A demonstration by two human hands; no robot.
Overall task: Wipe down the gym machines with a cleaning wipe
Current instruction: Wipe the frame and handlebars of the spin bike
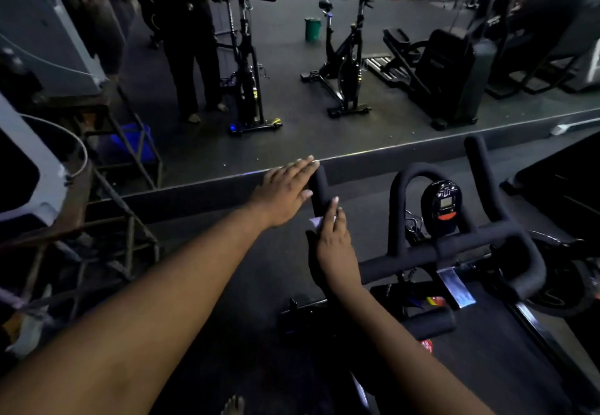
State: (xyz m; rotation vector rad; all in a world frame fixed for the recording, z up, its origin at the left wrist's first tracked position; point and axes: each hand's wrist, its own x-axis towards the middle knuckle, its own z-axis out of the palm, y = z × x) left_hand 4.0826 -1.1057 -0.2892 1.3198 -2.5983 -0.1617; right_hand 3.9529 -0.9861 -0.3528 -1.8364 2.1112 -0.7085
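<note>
Dim gym, dark rubber floor (292, 142) with a raised platform edge running behind the near spin bike's handlebar (431, 252).

Handlebar: black padded, with a left horn rising up and away, a central loop, a right horn. Small console (441, 202) inside the loop, red strip along its lower edge.

Left hand (282, 193): just left of the handlebar's left horn, flat, fingers straight and close together, fingertips reaching the horn's upper end. Nothing held. Whether the palm touches the padding, impossible to tell.

Right hand (334, 245): lying on the left horn lower down, palm on the padding, fingers extended along it, pressing a white cleaning wipe (319, 221) against the horn. Only a small corner of the wipe visible, poking out at the left of the fingers.

Beyond the handlebar, up on the platform: two more spin bikes (347, 57), well apart from the handlebar; a person (191, 41) in dark clothes standing at the left one, hands at its bars. Green bin (312, 29) between the two bikes, further back. Dark machine (448, 70) to the right of them.

Left of the handlebar: rusty metal frame (123, 161) with a blue crate (133, 145) inside it.
</note>
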